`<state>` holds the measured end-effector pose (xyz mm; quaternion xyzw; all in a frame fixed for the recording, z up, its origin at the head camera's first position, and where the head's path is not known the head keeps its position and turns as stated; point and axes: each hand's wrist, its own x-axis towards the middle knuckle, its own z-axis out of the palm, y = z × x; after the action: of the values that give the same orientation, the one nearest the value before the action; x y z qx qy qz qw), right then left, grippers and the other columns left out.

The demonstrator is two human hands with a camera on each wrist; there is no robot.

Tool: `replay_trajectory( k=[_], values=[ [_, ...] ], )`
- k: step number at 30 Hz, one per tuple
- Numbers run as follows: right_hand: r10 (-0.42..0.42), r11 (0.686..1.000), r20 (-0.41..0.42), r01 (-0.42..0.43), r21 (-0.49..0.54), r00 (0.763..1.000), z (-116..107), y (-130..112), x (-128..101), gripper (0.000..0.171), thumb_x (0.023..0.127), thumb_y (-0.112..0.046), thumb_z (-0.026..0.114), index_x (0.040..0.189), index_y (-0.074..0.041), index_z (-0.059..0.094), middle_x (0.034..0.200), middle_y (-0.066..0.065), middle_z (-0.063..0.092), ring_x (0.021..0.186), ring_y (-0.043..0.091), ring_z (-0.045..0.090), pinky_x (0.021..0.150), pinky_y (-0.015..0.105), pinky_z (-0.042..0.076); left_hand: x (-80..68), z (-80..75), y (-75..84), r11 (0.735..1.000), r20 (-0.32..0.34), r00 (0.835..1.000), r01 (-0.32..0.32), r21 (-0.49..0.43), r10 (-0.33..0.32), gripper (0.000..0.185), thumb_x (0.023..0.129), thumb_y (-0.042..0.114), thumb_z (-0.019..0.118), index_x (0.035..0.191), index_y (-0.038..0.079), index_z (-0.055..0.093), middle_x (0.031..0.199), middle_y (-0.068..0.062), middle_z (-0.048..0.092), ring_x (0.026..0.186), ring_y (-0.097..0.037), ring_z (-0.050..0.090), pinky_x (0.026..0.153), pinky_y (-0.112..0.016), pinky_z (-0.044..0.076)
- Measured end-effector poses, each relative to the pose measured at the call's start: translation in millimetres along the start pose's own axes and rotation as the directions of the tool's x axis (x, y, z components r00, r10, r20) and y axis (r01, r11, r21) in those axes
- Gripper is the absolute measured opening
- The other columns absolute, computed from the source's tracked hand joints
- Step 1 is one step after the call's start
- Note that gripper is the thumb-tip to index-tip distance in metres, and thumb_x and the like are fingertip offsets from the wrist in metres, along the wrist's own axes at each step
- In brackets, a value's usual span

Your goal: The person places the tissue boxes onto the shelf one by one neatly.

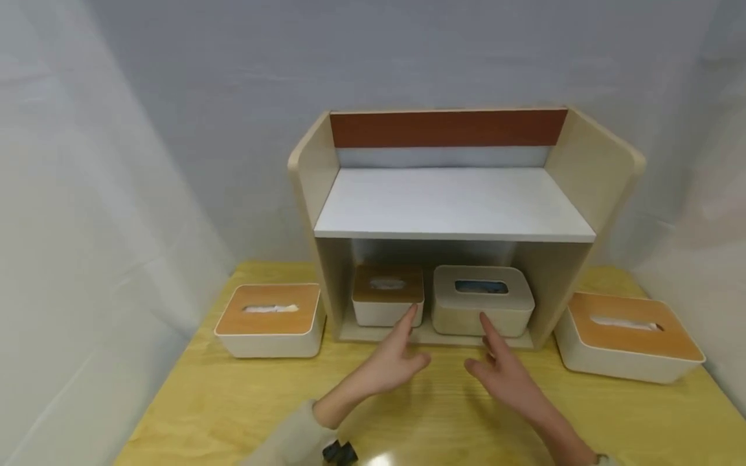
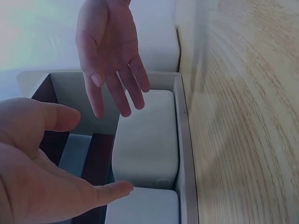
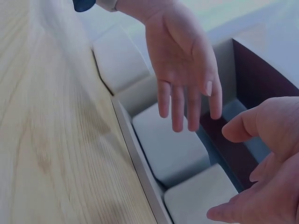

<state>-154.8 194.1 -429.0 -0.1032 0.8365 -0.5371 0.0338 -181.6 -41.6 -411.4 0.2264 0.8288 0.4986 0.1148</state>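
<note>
We hold left hand (image 1: 389, 364) and right hand (image 1: 506, 374) released, fingers straight, grasping nothing, above the table (image 1: 233, 401) before the shelf's (image 1: 454, 204) two tissue boxes (image 1: 387, 294) (image 1: 482, 301).

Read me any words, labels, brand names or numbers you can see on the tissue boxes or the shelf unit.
None: no readable text shows in any view.
The four tissue boxes, including the two in the lower shelf compartment, wooden-lidded and all-beige, have plain lids and sides.
The shelf unit and its brown back panel carry no label.
The wrist views are too blurred to show any print.
</note>
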Motion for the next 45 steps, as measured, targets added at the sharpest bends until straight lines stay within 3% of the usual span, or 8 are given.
replay_trajectory(
  k=[6, 12, 21, 35, 41, 45],
  values=[
    [-0.008, 0.999, 0.056, 0.006, 0.032, 0.998, 16.8, -6.7, 3.1, 0.085, 0.096, -0.017, 0.063, 0.160, -0.007, 0.008, 0.164, 0.022, 0.007, 0.146, 0.046, 0.017, 0.114, 0.059, 0.024, -10.0, -5.7, 2.0, 0.998, -0.008, 1.000, 0.023, -0.050, -0.024, 0.086, 0.096, 0.022, 0.062, 0.159, 0.005, 0.007, 0.163, -0.022, 0.015, 0.142, -0.045, 0.029, 0.109, -0.057, 0.037],
    [-0.028, 0.999, 0.095, 0.023, 0.048, 0.995, 33.1, -14.8, 5.8, 0.084, 0.094, -0.015, 0.065, 0.159, -0.004, 0.012, 0.164, 0.019, 0.011, 0.146, 0.045, 0.020, 0.114, 0.059, 0.025, -26.0, -18.0, -2.4, 0.999, -0.024, 1.000, 0.004, -0.035, -0.004, 0.082, 0.098, 0.022, 0.060, 0.160, 0.007, 0.008, 0.163, -0.021, 0.014, 0.142, -0.048, 0.028, 0.109, -0.061, 0.034],
    [-0.054, 0.997, 0.180, 0.045, 0.056, 0.982, 58.5, -23.3, 10.6, 0.084, 0.094, -0.018, 0.065, 0.160, -0.011, 0.014, 0.164, 0.016, 0.013, 0.147, 0.042, 0.021, 0.115, 0.058, 0.026, -46.5, -36.7, -0.7, 0.999, -0.112, 0.993, -0.028, -0.020, 0.026, 0.077, 0.097, 0.016, 0.062, 0.157, 0.002, 0.015, 0.156, -0.027, 0.027, 0.138, -0.048, 0.034, 0.110, -0.062, 0.032],
    [-0.135, 0.987, 0.261, 0.108, 0.115, 0.956, 102.0, -34.5, 21.2, 0.080, 0.094, -0.019, 0.062, 0.159, -0.008, 0.018, 0.161, 0.023, 0.021, 0.141, 0.049, 0.029, 0.111, 0.060, 0.031, -65.6, -62.5, -9.2, 1.000, -0.248, 0.969, 0.024, 0.003, -0.022, 0.073, 0.095, 0.008, 0.063, 0.155, 0.002, 0.022, 0.150, -0.024, 0.037, 0.135, -0.046, 0.041, 0.108, -0.061, 0.036],
    [-0.132, 0.987, 0.277, 0.101, 0.123, 0.952, 116.0, -35.9, 24.4, 0.080, 0.093, -0.019, 0.061, 0.159, -0.008, 0.018, 0.161, 0.025, 0.019, 0.140, 0.049, 0.031, 0.109, 0.061, 0.033, -75.1, -82.6, -12.7, 0.998, -0.273, 0.960, 0.065, 0.012, -0.060, 0.070, 0.097, 0.009, 0.060, 0.155, 0.002, 0.020, 0.152, -0.026, 0.032, 0.137, -0.047, 0.037, 0.109, -0.061, 0.034],
    [-0.139, 0.987, 0.286, 0.110, 0.114, 0.948, 124.9, -37.2, 27.8, 0.080, 0.093, -0.019, 0.060, 0.159, -0.008, 0.017, 0.161, 0.024, 0.020, 0.139, 0.049, 0.034, 0.108, 0.061, 0.035, -82.2, -94.5, -17.2, 0.997, -0.319, 0.947, 0.063, 0.046, -0.045, 0.070, 0.099, 0.010, 0.059, 0.155, 0.000, 0.019, 0.153, -0.028, 0.029, 0.137, -0.048, 0.036, 0.109, -0.062, 0.034]
  ],
)
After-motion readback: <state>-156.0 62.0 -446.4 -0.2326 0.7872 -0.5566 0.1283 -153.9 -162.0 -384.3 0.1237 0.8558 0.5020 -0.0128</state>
